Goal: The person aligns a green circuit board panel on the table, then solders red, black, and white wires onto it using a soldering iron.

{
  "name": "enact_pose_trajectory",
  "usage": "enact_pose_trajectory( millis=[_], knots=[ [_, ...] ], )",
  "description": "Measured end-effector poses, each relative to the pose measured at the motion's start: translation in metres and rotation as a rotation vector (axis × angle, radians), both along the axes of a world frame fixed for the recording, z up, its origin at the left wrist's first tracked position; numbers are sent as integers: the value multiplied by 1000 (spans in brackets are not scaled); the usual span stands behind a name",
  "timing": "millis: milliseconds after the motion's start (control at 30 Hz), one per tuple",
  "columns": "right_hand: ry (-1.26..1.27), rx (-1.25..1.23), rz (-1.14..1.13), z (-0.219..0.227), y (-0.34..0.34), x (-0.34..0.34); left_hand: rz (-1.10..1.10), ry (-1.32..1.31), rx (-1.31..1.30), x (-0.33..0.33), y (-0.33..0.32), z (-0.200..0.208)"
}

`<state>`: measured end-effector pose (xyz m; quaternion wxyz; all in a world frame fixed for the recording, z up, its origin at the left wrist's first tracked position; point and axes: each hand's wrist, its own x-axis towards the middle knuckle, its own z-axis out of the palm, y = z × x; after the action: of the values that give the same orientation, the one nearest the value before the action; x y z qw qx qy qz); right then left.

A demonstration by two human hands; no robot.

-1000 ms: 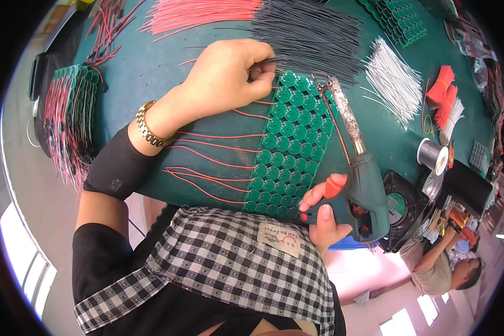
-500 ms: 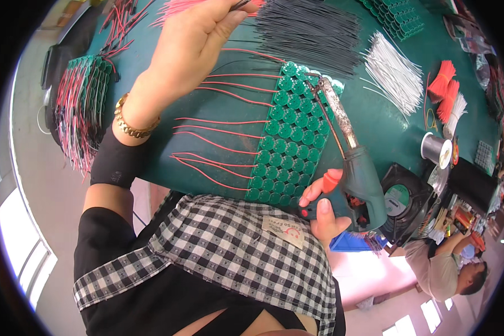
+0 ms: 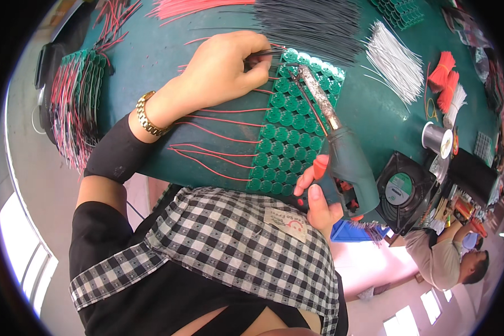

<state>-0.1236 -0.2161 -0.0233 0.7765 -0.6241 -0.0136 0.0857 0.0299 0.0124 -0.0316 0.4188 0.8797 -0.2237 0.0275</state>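
Observation:
My left hand (image 3: 227, 67) is closed in a pinch at the upper left edge of a green panel of round circuit boards (image 3: 274, 133). Between its fingertips is a thin black wire (image 3: 267, 52), its end close to the top boards. My right hand (image 3: 319, 204) grips the handle of a dark green soldering gun (image 3: 353, 168) with a red trigger. The gun's stained metal barrel slants over the panel, and its tip is near the upper boards, close to the wire. Whether tip and wire touch, I cannot tell. Several red wires (image 3: 218, 122) extend leftward from the panel's left edge.
Beyond the panel lie black wires (image 3: 308, 25) and red wires (image 3: 201, 7); white wires (image 3: 393, 64) are farther right. A solder spool (image 3: 435, 139) and a black fan (image 3: 404, 193) stand right. Wired boards (image 3: 75, 106) hang at the left edge. Another person (image 3: 439, 257) sits lower right.
My left hand has come down and right from the wire piles to the panel's upper edge, carrying the black wire. The soldering gun has shifted slightly left, its tip now over the upper left boards.

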Motion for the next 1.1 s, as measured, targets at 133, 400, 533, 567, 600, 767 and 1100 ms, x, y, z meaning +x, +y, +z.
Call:
enact_pose_trajectory(
  millis=[133, 400, 533, 567, 600, 767, 1100],
  knots=[
    [0, -25, -40, 0, 4, 0, 13, 27, 76, -1, 0, 1],
    [20, -85, 16, 8, 4, 3, 39, 74, 49, 0, 2, 0],
    [40, -95, 35, 10, 4, 5, 32, 80, 45, 0, 3, 0],
    [58, -88, 20, 11, 5, 5, 32, 80, 45, 1, 3, 0],
    [59, -89, 20, 9, 4, 4, 36, 71, 38, 1, 3, -1],
    [94, -198, 45, 6, 0, 2, 43, 57, 41, 1, 3, -3],
    [46, -73, -139, 5, 4, -2, 39, 41, 50, 1, 2, -3]
  ],
)
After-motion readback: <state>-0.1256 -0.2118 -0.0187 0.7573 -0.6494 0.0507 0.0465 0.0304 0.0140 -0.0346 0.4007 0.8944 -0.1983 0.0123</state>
